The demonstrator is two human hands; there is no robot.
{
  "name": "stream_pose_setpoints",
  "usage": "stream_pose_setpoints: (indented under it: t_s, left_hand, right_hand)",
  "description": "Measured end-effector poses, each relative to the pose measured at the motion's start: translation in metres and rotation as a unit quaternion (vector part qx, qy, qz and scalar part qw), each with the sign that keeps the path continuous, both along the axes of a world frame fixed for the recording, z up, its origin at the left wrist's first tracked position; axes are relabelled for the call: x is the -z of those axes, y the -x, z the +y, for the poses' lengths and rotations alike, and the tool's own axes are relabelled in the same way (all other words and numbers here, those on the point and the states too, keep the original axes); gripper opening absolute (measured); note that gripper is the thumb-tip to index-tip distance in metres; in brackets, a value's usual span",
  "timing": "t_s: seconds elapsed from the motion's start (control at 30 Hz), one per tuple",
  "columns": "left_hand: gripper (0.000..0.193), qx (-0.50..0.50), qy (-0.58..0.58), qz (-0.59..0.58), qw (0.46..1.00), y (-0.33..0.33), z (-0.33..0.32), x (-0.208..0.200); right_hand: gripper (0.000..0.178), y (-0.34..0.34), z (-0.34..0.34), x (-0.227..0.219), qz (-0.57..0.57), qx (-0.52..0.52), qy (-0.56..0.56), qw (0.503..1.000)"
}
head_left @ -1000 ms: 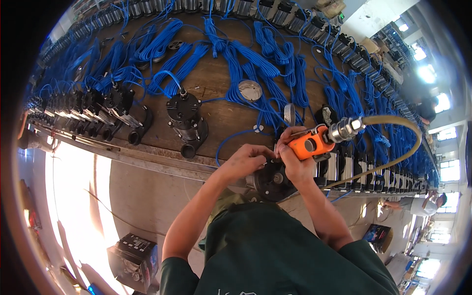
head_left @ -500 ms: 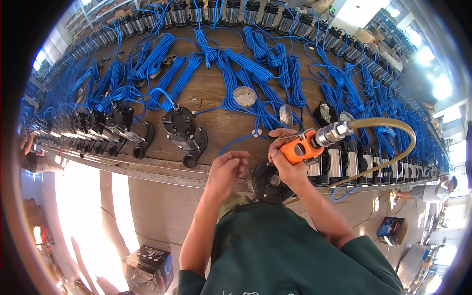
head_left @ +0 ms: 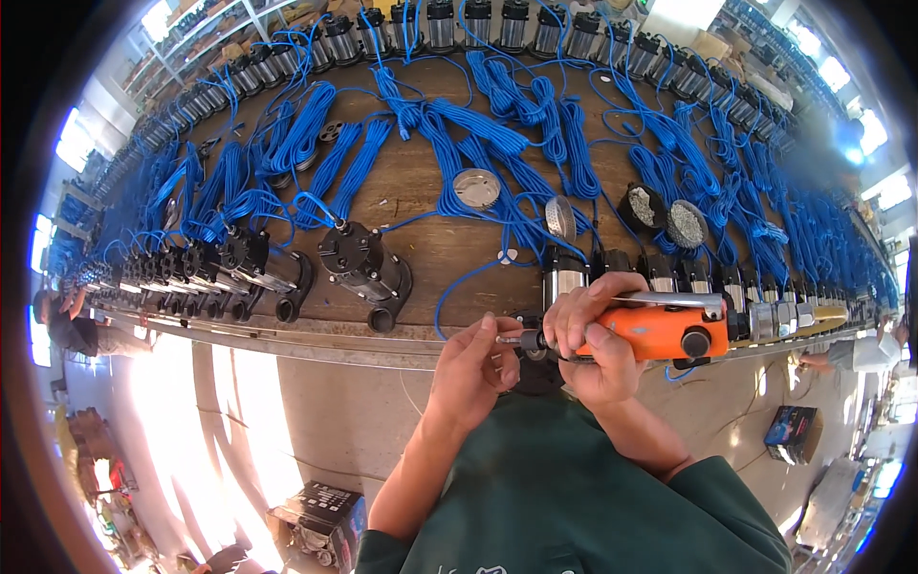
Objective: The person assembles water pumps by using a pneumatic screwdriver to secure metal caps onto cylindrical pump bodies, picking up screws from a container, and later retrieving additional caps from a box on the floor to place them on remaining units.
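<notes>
An orange air screwdriver (head_left: 669,331) with a silver lever lies sideways in my right hand (head_left: 604,344), whose fingers wrap round its handle. Its dark nose points left. My left hand (head_left: 473,371) pinches a small metal piece (head_left: 510,341) at that nose; whether it is a screw or the bit I cannot tell. Under the tool, at the table edge, is a black and silver pump (head_left: 564,279), partly hidden by hands and tool. Left of my hands another pump (head_left: 361,263) stands with a blue cable rising from its top.
Coiled blue cables (head_left: 478,129) cover much of the wooden table (head_left: 411,182). Rows of pumps line its far edge and both sides. A shallow metal dish (head_left: 476,188), a tilted strainer-like cap (head_left: 560,219) and a black bowl of small parts (head_left: 642,208) lie beyond. Boxes (head_left: 320,517) stand on the floor.
My right hand has turned the air screwdriver from pointing away to lying sideways, nose left. The left hand has moved right and closed its fingers at the tool's nose.
</notes>
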State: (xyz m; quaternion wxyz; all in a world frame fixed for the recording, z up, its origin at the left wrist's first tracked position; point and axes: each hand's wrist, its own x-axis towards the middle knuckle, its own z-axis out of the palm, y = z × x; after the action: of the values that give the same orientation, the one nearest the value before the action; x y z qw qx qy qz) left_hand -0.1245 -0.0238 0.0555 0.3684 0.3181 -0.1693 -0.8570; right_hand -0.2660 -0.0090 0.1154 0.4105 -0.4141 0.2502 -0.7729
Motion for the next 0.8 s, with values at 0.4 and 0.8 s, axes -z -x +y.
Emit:
stream_pose_setpoints:
  t_s: [0.4,0.8]
  left_hand:
    - [0.031,-0.012,-0.008,0.016,1.000,0.022,0.008,-0.008]
    - [0.023,-0.035,-0.013,0.043,0.998,0.029,0.011,-0.011]
  right_hand:
    - [0.030,0.017,0.006,0.004,-0.002,0.020,0.015,1.000]
    - [0.028,0.028,0.018,0.009,-0.038,-0.040,0.033,0.998]
